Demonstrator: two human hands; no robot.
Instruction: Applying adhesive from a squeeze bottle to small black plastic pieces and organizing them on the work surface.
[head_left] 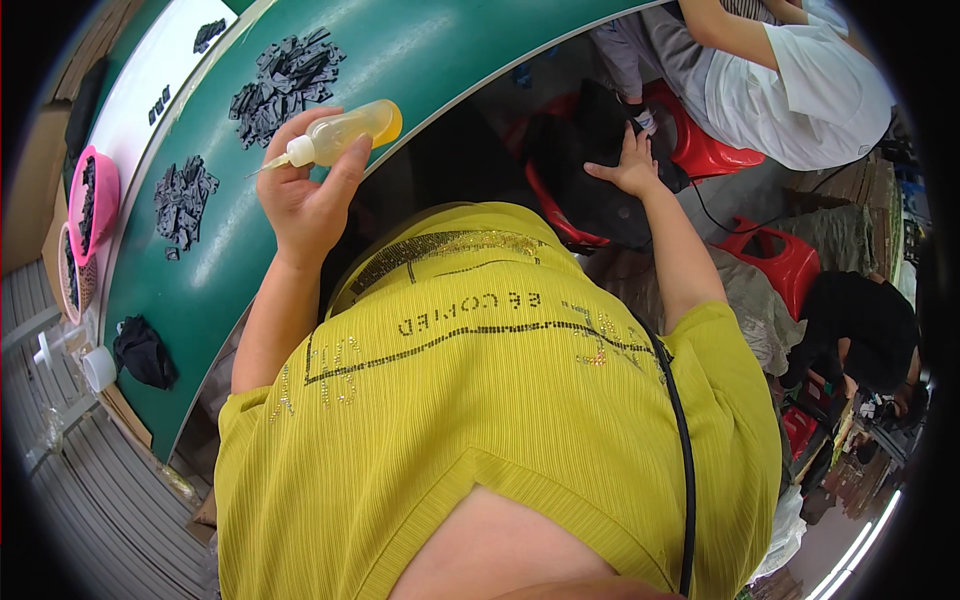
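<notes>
My left hand [305, 215] is closed around a small translucent squeeze bottle [345, 135] with a thin needle tip. Yellowish liquid shows toward its rounded end; the bottle lies tilted, its tip pointing left. Beneath and beyond it is the green tabletop [225, 290], bearing a large pile of small dark grey pieces [288, 85] and a smaller heap of similar pieces [184, 200]. Off to the right, my right hand [632, 168] has its fingers spread, over or beside a black bag-like bundle [580, 165] on a red stool. Whether it touches the bundle I cannot tell.
A pink basket [105, 210] of dark pieces stands at the far left, with a white cup [99, 369] and a crumpled black cloth [145, 352] nearer. A co-worker in a white shirt [810, 90] sits at the upper right. Another red stool [775, 265] stands at right.
</notes>
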